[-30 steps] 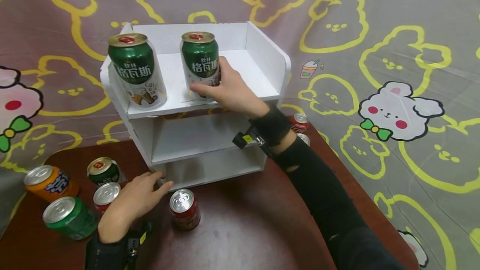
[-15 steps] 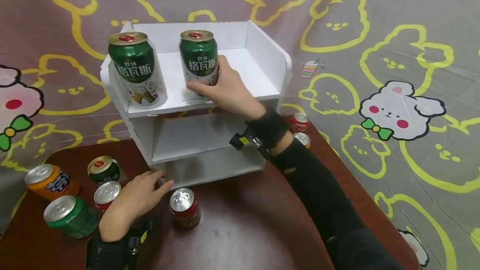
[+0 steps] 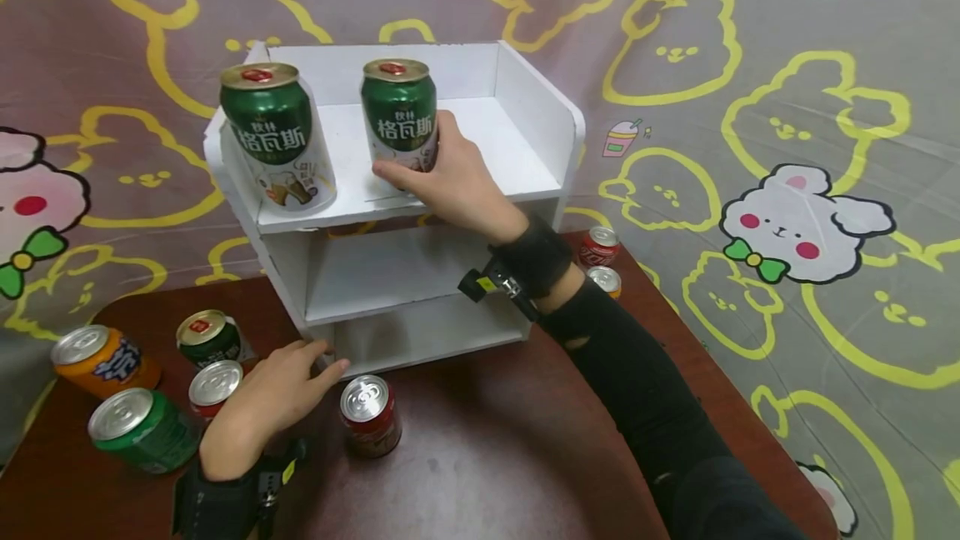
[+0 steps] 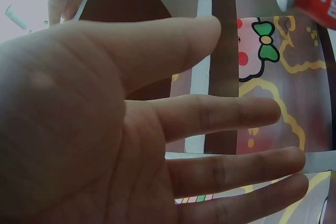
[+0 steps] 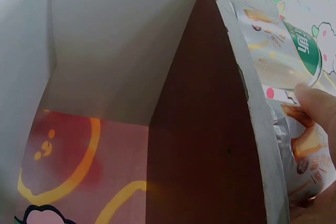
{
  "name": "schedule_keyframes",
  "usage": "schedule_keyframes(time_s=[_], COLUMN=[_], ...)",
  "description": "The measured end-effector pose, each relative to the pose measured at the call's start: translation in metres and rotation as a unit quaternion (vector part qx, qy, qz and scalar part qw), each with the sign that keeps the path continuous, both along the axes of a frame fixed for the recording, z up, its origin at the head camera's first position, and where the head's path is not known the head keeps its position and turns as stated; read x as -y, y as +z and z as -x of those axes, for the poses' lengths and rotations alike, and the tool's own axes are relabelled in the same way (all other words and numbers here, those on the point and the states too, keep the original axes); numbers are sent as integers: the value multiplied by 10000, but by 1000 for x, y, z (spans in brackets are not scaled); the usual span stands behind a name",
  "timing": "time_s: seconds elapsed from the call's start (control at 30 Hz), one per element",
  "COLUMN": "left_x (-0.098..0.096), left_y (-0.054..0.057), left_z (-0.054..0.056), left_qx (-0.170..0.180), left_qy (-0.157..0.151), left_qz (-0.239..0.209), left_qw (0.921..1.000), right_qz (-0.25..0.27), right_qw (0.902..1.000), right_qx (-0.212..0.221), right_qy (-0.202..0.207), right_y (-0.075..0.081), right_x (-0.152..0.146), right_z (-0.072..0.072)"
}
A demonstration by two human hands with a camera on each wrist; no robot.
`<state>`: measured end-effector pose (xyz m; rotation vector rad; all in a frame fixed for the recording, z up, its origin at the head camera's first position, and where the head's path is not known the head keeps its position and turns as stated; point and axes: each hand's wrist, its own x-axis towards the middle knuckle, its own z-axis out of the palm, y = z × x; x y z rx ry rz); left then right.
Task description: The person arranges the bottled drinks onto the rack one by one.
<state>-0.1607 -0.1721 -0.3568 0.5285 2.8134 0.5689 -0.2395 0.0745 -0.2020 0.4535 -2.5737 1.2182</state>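
Atop the shelf [image 3: 408, 269], the right hand [image 3: 468, 182] holds a green can [image 3: 399, 111] in its grip, apart from a second can [image 3: 279, 136], while the left hand [image 3: 273, 398], its grip wide, is near a red can [image 3: 371, 423].

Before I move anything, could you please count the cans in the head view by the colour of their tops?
Gold-topped: 3 (held can, upper left can, lower gold-topped can)
Silver-topped: 6 (orange can, green can, three red cans, partly hidden can)
Total: 9 cans
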Motion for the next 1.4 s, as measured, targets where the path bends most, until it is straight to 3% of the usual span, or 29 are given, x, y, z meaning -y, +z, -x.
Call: schedule_keyframes(time_s=[0.13, 0.2, 0.33, 0.4, 0.43, 0.5, 0.57, 0.63, 0.73, 0.83, 0.93, 1.2, 1.3, 1.4], left_x=[2, 3, 4, 4, 4, 5, 5, 6, 7, 9, 10, 5, 5, 8], left_y=[0, 1, 1, 1, 1, 0, -1, -4, -10, -18, -26, -51, -60, -70], left_z=[-2, -3, -5, -5, -5, -7, -7, -8, -9, -9, -11, -13, -14, -14], left_qx=[36, -24, -221, -278, -303, -309, -312, -320, -336, -360, -381, -465, -318, -254], left_qy=[53, 46, -34, -64, -104, -126, -155, -168, -194, -188, -172, -89, -346, -699], left_qz=[-6, -60, -240, -312, -335, -379, -458, -550, -672, -709, -729, -849, -1246, -1779], left_qw=[10000, 10000, 9995, 9991, 9989, 9987, 9983, 9978, 9970, 9967, 9965, 9953, 9911, 9812], right_qz=[308, 614, 931, 779, 642, 233, -213, -586, -900, -1188, -1454, -2009, -2227, -2417], right_qw=[9990, 9932, 9570, 9448, 9453, 9559, 9705, 9787, 9782, 9715, 9690, 9676, 9644, 9609], right_qx=[-298, -950, -2670, -3063, -3049, -2687, -1966, -1155, -33, 546, 718, 625, 553, 487], right_qy=[131, 261, 644, 866, 966, 1164, 1377, 1596, 1873, 1978, 1866, 1393, 1312, 1260], right_y=[-5, -13, -47, -70, -82, -106, -127, -142, -156, -166, -174, -193, -198, -201], right_x=[-8, -20, -53, -68, -76, -89, -100, -110, -117, -120, -121, -121, -121, -119], right_z=[-8, -18, -46, -60, -67, -78, -86, -90, -92, -92, -92, -90, -89, -87])
